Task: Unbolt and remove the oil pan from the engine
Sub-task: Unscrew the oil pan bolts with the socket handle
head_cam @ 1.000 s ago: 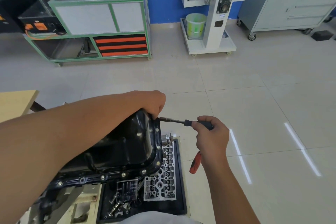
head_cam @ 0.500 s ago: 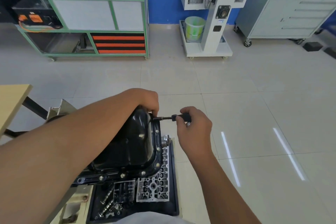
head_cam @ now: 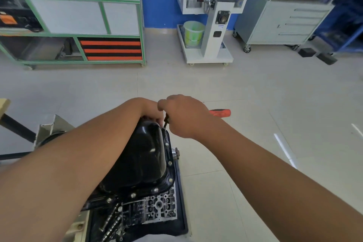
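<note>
A glossy black oil pan [head_cam: 143,159] sits bolted on the engine, with several silver bolts [head_cam: 170,163] along its right flange. My left hand [head_cam: 151,111] rests curled over the pan's far corner. My right hand [head_cam: 182,116] grips a ratchet wrench whose red handle [head_cam: 220,112] sticks out to the right. Its dark socket extension [head_cam: 166,121] points down onto a bolt at the pan's far right corner.
Below the engine lies a dark tray [head_cam: 181,212] with a metal valve body and loose bolts. Across the tiled floor stand a green-framed bench [head_cam: 82,15], a white machine stand [head_cam: 210,25] with a green bucket, and a grey drawer cabinet [head_cam: 284,21].
My right hand has swung the wrench round, so its red handle now points out to the right. The hand has closed in on my left hand at the pan's corner.
</note>
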A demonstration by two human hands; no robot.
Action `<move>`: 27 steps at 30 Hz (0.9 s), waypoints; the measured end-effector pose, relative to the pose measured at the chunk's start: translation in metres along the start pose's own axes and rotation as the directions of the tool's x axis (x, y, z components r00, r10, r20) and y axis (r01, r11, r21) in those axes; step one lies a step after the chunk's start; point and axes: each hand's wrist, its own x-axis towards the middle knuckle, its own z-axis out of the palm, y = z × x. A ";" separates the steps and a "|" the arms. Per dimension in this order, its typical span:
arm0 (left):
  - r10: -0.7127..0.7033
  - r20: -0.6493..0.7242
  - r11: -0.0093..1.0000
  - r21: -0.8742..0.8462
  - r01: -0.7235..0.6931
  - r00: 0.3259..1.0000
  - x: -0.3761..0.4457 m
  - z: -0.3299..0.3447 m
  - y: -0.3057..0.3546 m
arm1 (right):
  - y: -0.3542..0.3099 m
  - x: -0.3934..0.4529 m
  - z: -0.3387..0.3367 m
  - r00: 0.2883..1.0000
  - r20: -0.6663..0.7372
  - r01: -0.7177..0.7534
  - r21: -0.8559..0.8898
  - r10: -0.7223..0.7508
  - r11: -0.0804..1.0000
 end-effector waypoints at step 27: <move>0.101 -0.059 0.985 0.149 -0.092 0.993 -0.024 0.001 0.007 | -0.014 0.011 -0.003 0.994 0.011 -0.111 0.032 0.111 0.993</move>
